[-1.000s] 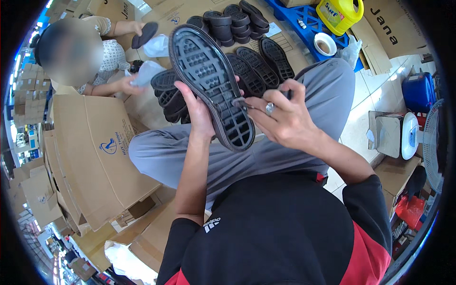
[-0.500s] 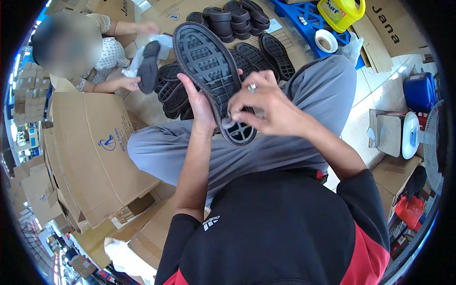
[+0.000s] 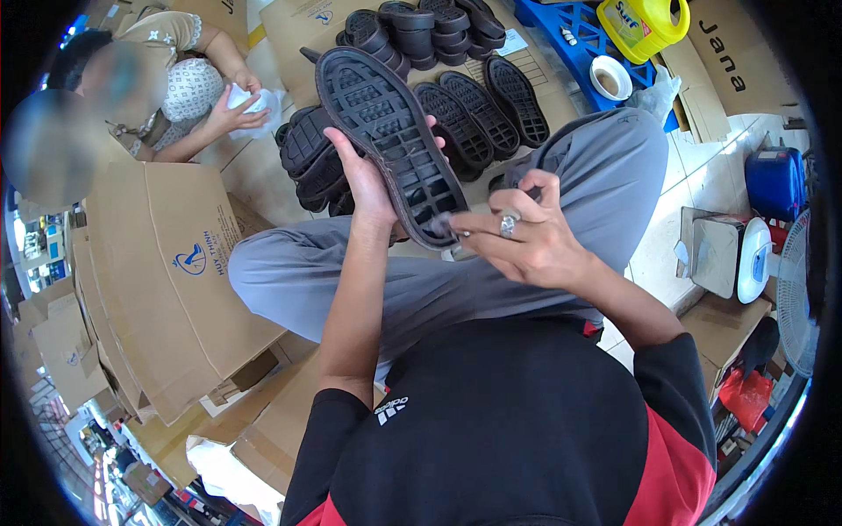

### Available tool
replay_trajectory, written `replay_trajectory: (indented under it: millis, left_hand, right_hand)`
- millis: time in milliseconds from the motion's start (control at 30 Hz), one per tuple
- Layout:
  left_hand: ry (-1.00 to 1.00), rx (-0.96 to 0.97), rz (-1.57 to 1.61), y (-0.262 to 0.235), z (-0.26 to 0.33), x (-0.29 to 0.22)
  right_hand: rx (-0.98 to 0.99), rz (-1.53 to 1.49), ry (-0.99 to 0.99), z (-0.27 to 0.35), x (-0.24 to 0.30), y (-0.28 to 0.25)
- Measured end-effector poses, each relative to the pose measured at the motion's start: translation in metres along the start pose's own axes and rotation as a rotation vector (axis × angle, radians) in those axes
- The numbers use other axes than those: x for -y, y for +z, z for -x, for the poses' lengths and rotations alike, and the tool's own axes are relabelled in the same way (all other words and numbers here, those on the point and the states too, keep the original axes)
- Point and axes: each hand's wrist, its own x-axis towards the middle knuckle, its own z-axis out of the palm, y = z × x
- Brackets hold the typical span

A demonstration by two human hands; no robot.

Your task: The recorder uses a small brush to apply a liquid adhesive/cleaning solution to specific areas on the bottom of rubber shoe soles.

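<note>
My left hand (image 3: 367,180) holds a dark brown shoe sole (image 3: 386,140) at a slant above my lap, thumb on the near edge and fingertips round the far side. The sole's open grid cavity faces up. At its heel end, my right hand (image 3: 526,232), with a ring on one finger, is closed on a small tool with a pale tip (image 3: 445,223). That tip is blurred and lies against the heel rim; its exact kind is hard to make out. Several more dark soles (image 3: 478,114) lie and stand stacked in front of my legs.
At the upper left another person's hands (image 3: 241,110) hold crumpled white material. Large cardboard boxes (image 3: 167,289) stand at my left. A blue pallet (image 3: 561,39) at the upper right carries a white bowl (image 3: 610,79) and a yellow jug (image 3: 645,31). A fan (image 3: 796,298) stands at right.
My right hand has shifted slightly right and down along the heel end, its fingers less bent over the sole. The other person's dark sole is out of their hands, leaving white material.
</note>
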Motion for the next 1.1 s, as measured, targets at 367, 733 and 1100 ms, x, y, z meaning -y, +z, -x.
replay_trajectory:
  millis: [367, 733, 1100]
  left_hand:
    - [-0.067, -0.049, 0.007, -0.001, -0.016, 0.019]
    - [-0.319, -0.368, -0.145, -0.072, -0.113, 0.063]
    - [-0.286, -0.59, -0.39, -0.092, -0.239, 0.137]
  right_hand:
    - [-0.002, -0.262, 0.276, -0.04, -0.095, 0.038]
    - [-0.811, -0.306, 0.95, 0.001, -0.192, -0.058]
    - [-0.662, -0.387, 1.061, 0.005, -0.192, -0.063]
